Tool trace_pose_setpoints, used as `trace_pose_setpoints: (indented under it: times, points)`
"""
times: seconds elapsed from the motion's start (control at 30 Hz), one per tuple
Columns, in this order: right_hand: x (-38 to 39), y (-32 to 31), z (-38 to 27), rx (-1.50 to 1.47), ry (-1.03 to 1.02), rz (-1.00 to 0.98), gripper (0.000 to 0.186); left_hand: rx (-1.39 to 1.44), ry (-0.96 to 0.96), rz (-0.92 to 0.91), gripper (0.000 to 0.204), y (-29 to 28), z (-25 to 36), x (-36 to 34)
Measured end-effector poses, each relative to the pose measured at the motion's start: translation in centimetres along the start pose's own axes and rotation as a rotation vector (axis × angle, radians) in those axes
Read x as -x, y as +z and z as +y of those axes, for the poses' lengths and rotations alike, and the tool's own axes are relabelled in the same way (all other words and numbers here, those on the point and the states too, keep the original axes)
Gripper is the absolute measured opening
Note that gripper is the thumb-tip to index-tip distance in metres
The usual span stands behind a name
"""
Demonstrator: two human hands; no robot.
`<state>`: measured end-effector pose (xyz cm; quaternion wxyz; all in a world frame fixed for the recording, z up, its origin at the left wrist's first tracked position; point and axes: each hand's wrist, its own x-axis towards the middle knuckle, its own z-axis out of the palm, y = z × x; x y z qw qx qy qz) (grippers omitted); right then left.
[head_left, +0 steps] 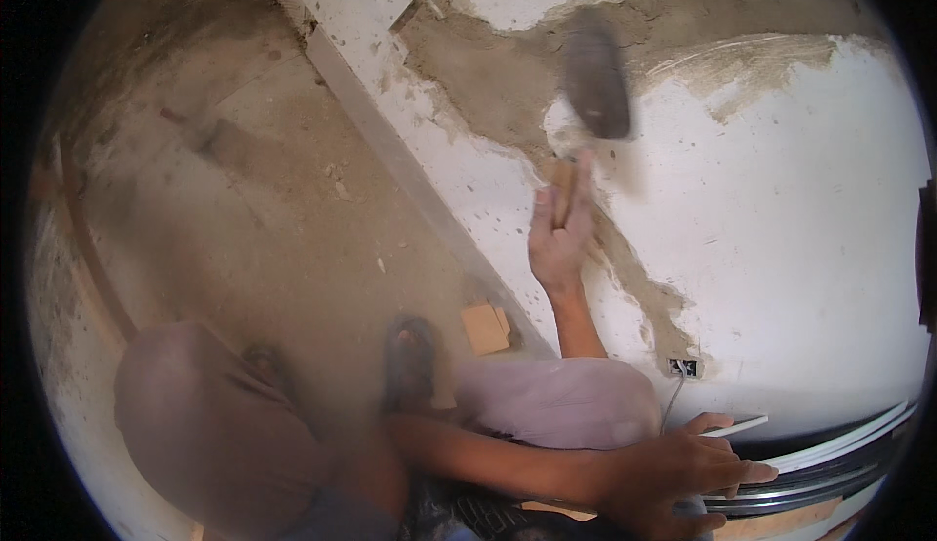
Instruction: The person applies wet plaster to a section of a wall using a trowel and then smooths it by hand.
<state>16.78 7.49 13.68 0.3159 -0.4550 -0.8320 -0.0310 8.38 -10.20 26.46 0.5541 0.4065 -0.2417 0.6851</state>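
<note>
My right hand (559,241) is closed round the wooden handle of a trowel (599,87), its dark, rounded blade blurred by motion. The blade is over a wide band of grey-brown mortar (488,78) on the white wall (752,209); whether they touch, I cannot tell. At the lower right, my left hand (683,473) has its fingers spread, with the forearm crossing in front of my right knee. Long white strips (839,451) lie beyond its fingertips, and nothing shows in its grasp.
Below the mortar, a socket box (683,367) with a grey cable is set into the wall. A tan block (484,329) lies beside my sandalled foot (408,351). The dusty floor (293,219) stretches left. A blurred long thing (210,133) lies there.
</note>
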Motion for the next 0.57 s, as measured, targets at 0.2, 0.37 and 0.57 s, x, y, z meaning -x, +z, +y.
trace_pose_setpoints:
  times: [0.2,0.37,0.57]
  points:
    - [-0.1,-0.5,-0.9,0.096,0.147,-0.25,0.067,0.067,-0.047,0.029,0.051,1.4,0.2,0.3]
    - [1.4,-0.9,-0.4,-0.144,0.155,0.044,0.067,-0.016,-0.06,-0.026,0.05,0.2,0.8,-0.3]
    - [0.4,-0.2,0.2,0.086,-0.045,-0.015,0.064,-0.06,0.06,0.02,0.057,1.9,-1.6,0.6]
